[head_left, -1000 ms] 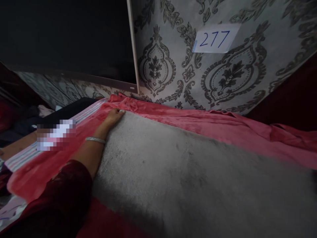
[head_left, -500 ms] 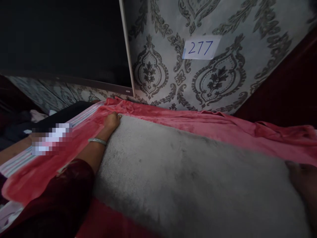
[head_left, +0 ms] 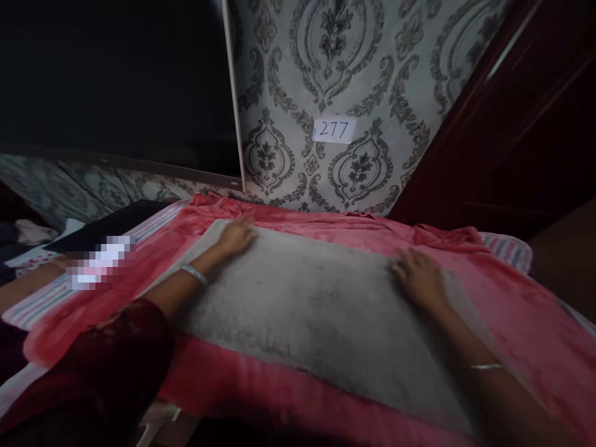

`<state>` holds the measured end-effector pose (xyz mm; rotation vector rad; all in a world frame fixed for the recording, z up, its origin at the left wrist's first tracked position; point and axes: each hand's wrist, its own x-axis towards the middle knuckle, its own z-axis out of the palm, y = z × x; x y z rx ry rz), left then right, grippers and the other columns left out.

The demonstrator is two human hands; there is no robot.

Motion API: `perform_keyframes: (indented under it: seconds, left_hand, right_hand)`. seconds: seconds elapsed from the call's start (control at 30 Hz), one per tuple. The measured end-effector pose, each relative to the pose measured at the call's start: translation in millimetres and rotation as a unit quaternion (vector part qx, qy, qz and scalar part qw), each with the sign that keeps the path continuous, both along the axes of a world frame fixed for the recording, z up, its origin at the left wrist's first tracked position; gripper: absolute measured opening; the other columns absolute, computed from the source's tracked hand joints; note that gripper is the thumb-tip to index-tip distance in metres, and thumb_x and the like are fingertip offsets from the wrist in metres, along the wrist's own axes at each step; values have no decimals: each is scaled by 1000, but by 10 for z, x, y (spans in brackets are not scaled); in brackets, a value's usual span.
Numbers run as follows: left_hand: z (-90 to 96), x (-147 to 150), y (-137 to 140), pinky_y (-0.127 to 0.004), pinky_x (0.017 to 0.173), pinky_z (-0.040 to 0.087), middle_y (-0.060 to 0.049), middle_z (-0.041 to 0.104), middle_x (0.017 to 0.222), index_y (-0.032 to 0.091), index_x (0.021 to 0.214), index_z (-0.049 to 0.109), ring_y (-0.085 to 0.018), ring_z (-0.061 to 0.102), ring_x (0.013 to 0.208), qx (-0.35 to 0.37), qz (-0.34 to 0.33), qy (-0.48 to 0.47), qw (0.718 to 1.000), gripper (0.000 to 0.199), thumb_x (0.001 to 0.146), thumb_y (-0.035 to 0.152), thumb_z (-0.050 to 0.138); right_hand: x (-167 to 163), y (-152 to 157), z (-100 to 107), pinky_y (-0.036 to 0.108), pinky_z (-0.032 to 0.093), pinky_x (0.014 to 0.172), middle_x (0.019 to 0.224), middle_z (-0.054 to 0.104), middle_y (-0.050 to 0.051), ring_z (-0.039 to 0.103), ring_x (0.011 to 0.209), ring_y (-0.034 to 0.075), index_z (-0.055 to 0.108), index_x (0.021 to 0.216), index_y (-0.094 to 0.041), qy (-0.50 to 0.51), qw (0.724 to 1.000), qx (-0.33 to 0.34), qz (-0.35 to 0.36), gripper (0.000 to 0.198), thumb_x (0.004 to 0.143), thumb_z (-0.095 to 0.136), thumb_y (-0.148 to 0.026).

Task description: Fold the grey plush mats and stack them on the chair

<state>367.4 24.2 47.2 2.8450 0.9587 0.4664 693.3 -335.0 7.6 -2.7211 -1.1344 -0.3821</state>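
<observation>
A grey fuzzy cloth (head_left: 298, 310) lies spread over a red plush blanket (head_left: 261, 385). My left hand (head_left: 236, 236), with a bracelet on its wrist, rests at the cloth's far edge near its left corner, fingers stretched out over it. At the right, my right hand (head_left: 421, 276) is over the cloth near its far edge, its fingers apart and slightly blurred. Neither hand shows anything gripped.
A dark screen (head_left: 116, 87) stands behind at the left, before patterned wallpaper (head_left: 274, 68). A paper label (head_left: 334, 129) reads 277. Dark red glossy wood (head_left: 503, 124) is at the right. Striped fabric (head_left: 153, 225) shows beside the blanket.
My left hand has let go of the cloth's far left corner and moved right. The right hand has come inward from the right edge. The cloth now lies flatter; the view has shifted.
</observation>
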Motion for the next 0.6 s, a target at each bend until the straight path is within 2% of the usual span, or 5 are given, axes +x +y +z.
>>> perform_keyframes:
  seconds: [0.07, 0.13, 0.23, 0.43, 0.6]
  left_hand:
    - [-133, 144, -361, -48, 121, 33, -15, 44, 160, 20, 146, 53, -30, 40, 148, 11, -126, 56, 990, 51, 99, 41, 53]
    - [-297, 239, -723, -54, 125, 21, -12, 32, 167, 24, 156, 41, -31, 27, 155, 16, -238, 104, 966, 61, 100, 49, 49]
    - [-496, 278, -1089, -57, 126, 13, -10, 26, 170, 28, 160, 34, -31, 21, 157, 25, -280, 121, 952, 64, 101, 54, 41]
    - [-578, 272, -1134, -58, 125, 18, -12, 30, 168, 25, 159, 36, -31, 24, 156, 44, -281, 96, 954, 63, 103, 52, 36]
    - [-550, 279, -1139, -58, 124, 18, -13, 30, 168, 24, 159, 37, -31, 25, 156, 39, -283, 95, 954, 62, 103, 51, 37]
  right_hand:
    - [-430, 237, -84, 49, 34, 118, 161, 41, 16, 36, 149, 32, 49, 153, -21, 19, 993, -26, 114, 56, 99, 47, -37]
    - [-769, 406, -193, 54, 30, 120, 167, 34, 8, 30, 153, 31, 43, 157, -31, 48, 975, -62, 206, 56, 101, 46, -41]
    - [-1015, 505, -302, 58, 24, 122, 169, 27, 3, 23, 155, 30, 35, 160, -36, 68, 959, -98, 258, 57, 104, 41, -47]
    - [-834, 377, -341, 58, 29, 120, 168, 30, 6, 28, 154, 31, 35, 161, -33, 26, 967, -92, 238, 58, 106, 31, -52]
    - [-465, -145, -379, 63, 33, 116, 167, 32, 7, 32, 152, 33, 35, 160, -32, 21, 988, -98, 117, 60, 105, 24, -54]
